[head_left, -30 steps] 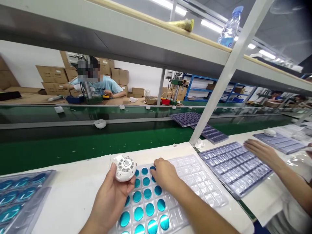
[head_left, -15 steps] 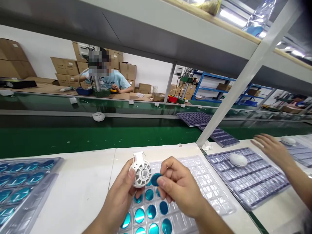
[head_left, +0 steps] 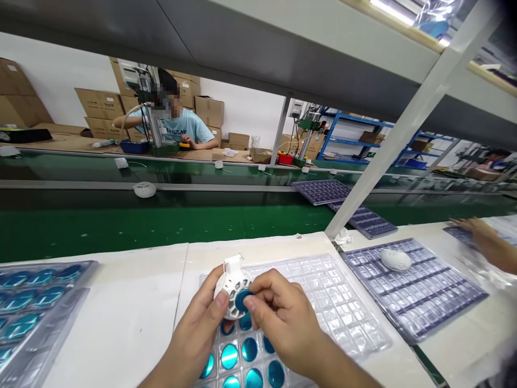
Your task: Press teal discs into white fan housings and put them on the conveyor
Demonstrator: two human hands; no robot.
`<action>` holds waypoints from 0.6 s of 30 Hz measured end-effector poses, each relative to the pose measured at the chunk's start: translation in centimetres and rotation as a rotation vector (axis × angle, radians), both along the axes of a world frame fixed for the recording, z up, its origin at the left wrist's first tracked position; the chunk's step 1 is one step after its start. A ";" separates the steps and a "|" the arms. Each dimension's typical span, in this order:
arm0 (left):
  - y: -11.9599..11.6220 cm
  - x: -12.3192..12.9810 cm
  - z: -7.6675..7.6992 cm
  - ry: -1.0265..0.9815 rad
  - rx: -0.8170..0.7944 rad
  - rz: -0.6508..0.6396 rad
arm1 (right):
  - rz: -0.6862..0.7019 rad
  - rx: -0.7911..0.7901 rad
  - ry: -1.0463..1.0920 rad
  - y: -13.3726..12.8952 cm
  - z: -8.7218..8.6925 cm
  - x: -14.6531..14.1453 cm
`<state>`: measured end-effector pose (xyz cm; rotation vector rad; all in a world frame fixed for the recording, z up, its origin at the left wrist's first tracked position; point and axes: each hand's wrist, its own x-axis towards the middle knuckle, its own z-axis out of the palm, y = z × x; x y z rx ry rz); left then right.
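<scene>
1. A white slotted round housing [head_left: 221, 285] is held in the left hand [head_left: 191, 337], gripped between the thumb and the curled fingers, with its grille turned upward and toward the right hand [head_left: 293, 326].
2. A blue disc [head_left: 242, 300] is pinched at its edge by the thumb and forefinger of the right hand, and is held at the middle of the grille. Whether it is seated or only held against the housing cannot be told.
3. Beneath both hands, a clear blister tray [head_left: 343, 302] is laid on the white worktop [head_left: 133, 307]. Several more blue discs are held in pockets on its left side, so only one disc appears to be in use; transparent pockets are seen on its right side.
4. At the near left, further discs are held in another tray [head_left: 86, 276]. To the right of the clear tray, a finished-looking white shell [head_left: 396, 260] is set on a purple-tinted tray [head_left: 428, 302]; whether a disc is fitted to it cannot be seen.
5. On the far side, another white shell [head_left: 144, 189] is seen by the green conveyor [head_left: 121, 229]. At the far right, a co-worker's hand [head_left: 487, 237] is extended over a tray.
</scene>
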<state>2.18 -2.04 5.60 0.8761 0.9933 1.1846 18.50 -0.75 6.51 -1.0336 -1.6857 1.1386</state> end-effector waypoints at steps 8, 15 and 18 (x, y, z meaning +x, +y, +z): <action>-0.1 0.0 0.7 -0.061 0.032 -0.044 | -0.039 -0.153 0.007 0.3 0.2 -0.2; -1.5 0.7 0.9 -0.249 -0.067 0.004 | 0.280 -0.303 0.520 -0.9 -0.6 -2.5; -1.8 0.8 0.8 -0.344 -0.100 0.021 | 0.167 -0.161 0.547 -1.3 -0.9 -3.7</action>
